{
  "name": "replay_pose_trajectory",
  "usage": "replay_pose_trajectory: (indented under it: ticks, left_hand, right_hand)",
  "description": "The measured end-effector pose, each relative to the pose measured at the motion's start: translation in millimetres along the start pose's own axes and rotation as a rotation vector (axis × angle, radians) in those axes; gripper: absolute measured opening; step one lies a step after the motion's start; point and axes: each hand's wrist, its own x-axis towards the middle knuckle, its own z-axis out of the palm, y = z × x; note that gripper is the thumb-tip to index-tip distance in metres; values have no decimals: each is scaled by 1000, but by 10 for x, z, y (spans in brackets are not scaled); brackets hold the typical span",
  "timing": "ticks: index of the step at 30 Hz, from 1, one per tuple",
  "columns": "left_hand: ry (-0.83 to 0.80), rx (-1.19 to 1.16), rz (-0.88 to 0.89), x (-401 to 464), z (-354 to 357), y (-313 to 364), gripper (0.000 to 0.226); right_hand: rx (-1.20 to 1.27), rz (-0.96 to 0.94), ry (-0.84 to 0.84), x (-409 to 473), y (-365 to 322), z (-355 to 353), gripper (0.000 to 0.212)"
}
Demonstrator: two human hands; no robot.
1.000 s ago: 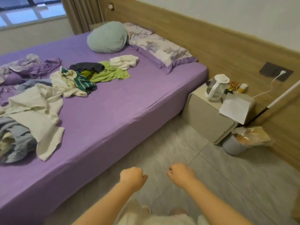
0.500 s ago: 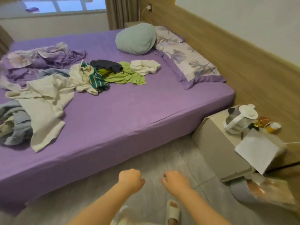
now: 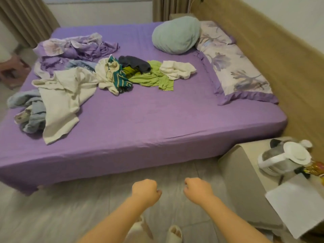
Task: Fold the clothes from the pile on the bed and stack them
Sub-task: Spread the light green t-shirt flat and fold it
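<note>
A purple bed (image 3: 149,120) fills the view ahead. Loose clothes lie across its far half: a green shirt (image 3: 154,78), a dark garment (image 3: 134,63), a small white piece (image 3: 177,70), a striped teal and cream top (image 3: 114,77), a large cream garment (image 3: 64,95) and a light blue one (image 3: 31,109) at the left. My left hand (image 3: 145,191) and my right hand (image 3: 197,190) are closed fists over the floor, short of the bed's near edge, holding nothing.
A crumpled purple sheet (image 3: 75,49) lies at the bed's far left. A teal cushion (image 3: 175,34) and a floral pillow (image 3: 233,65) rest by the wooden headboard. A nightstand (image 3: 245,172) at right carries a kettle (image 3: 284,158) and white paper (image 3: 298,206). Slippered feet show below.
The view has swung left and moved closer to the bed, so the whole bed now shows. Both fists keep the same closed pose in front of me.
</note>
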Motion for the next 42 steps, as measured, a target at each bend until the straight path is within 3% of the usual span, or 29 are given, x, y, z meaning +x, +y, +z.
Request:
replay_pose_trajectory:
  ticks: [22, 42]
  left_hand:
    - [110, 51, 36, 1442, -1255, -624, 40]
    - [40, -89, -179, 2761, -2031, 264, 39]
  right_hand:
    - [-54, -32, 106, 1362, -577, -1155, 31]
    - [-156, -173, -14, 3065, 486, -2459, 40]
